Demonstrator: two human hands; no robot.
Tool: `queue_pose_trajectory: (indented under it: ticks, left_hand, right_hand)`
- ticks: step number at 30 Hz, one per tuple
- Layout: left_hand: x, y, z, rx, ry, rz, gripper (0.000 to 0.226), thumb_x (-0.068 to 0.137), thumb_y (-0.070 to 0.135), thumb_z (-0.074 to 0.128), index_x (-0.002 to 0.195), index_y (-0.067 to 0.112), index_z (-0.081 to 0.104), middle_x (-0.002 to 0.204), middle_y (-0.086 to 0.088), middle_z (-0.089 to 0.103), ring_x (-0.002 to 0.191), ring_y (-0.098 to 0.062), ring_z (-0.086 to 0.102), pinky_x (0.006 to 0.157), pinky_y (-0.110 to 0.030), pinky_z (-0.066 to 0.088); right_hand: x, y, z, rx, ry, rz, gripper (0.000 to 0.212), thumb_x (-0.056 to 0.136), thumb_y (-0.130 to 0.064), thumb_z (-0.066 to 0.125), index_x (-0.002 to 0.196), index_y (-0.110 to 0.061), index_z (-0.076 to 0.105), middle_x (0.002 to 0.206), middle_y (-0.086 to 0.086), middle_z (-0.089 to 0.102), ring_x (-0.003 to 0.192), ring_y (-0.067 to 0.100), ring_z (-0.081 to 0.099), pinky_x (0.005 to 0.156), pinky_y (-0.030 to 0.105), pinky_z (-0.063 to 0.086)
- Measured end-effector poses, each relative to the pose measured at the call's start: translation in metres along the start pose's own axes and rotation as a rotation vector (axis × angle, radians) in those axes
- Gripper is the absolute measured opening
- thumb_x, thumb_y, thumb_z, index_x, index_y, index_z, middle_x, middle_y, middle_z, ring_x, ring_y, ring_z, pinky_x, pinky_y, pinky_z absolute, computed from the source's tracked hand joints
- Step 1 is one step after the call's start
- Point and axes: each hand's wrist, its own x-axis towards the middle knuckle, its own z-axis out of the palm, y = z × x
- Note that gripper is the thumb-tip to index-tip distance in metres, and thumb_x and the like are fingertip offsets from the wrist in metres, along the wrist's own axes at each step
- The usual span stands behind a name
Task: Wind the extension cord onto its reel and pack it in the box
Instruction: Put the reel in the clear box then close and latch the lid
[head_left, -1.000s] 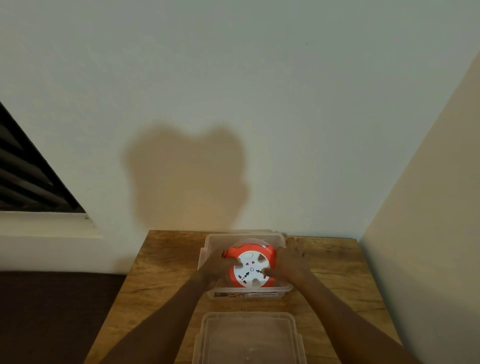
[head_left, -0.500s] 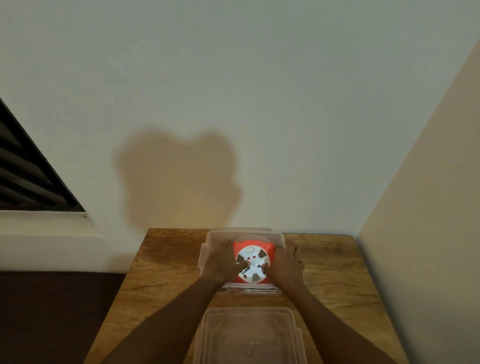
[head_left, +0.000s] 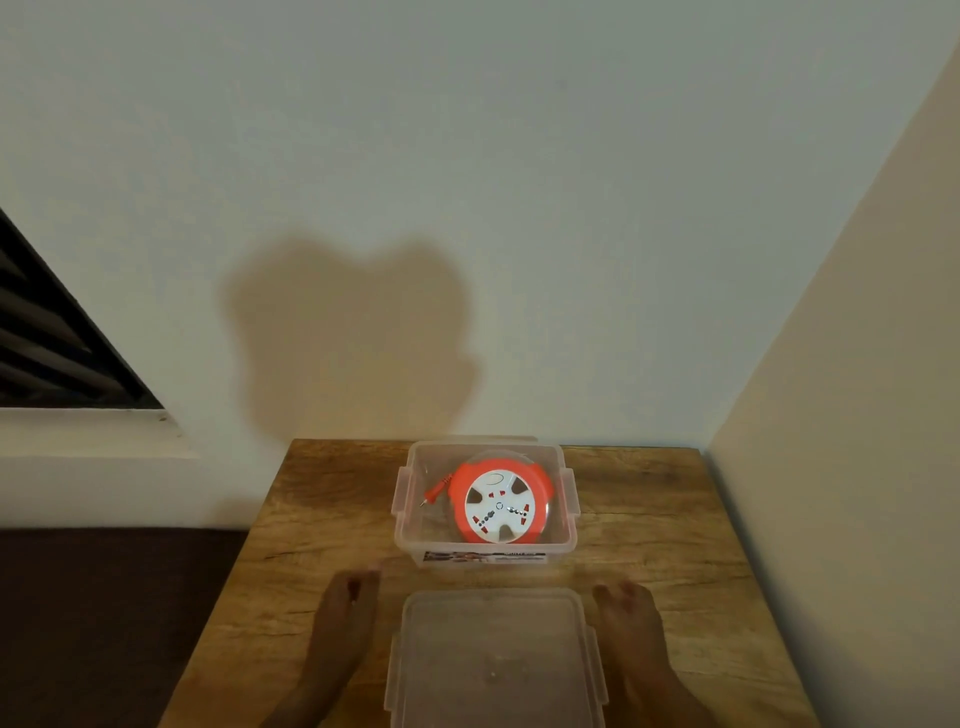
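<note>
The orange reel (head_left: 500, 503) with its white socket face lies flat inside the clear plastic box (head_left: 405, 525) near the table's back edge. Its orange plug (head_left: 435, 491) pokes out to the left inside the box. The clear lid (head_left: 496, 660) lies flat on the table in front of the box. My left hand (head_left: 347, 603) hovers just left of the lid, fingers loosely curled and holding nothing. My right hand (head_left: 626, 605) is just right of the lid, fingers apart, also with nothing in it.
The wooden table (head_left: 649, 519) stands in a corner, with a white wall behind and a beige wall (head_left: 841, 415) close on the right. A dark floor or surface (head_left: 104, 623) lies to the left, below a window sill (head_left: 83, 415).
Both hands have let go of the reel, which now rests in the box, and have drawn back toward me to either side of the lid.
</note>
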Motion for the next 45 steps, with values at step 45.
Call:
queue_pose_trajectory:
  ticks: [45]
  left_hand:
    - [0.023, 0.166, -0.03, -0.942, -0.272, 0.071, 0.025, 0.097, -0.004, 0.063, 0.114, 0.013, 0.059, 0.116, -0.012, 0.068, 0.09, -0.03, 0.072, 0.057, -0.032, 0.064]
  right_hand:
    - [-0.014, -0.147, -0.038, 0.678, -0.322, 0.135, 0.022, 0.079, 0.008, 0.066, 0.1, 0.003, 0.065, 0.105, 0.026, 0.069, 0.092, 0.041, 0.069, 0.076, 0.052, 0.059]
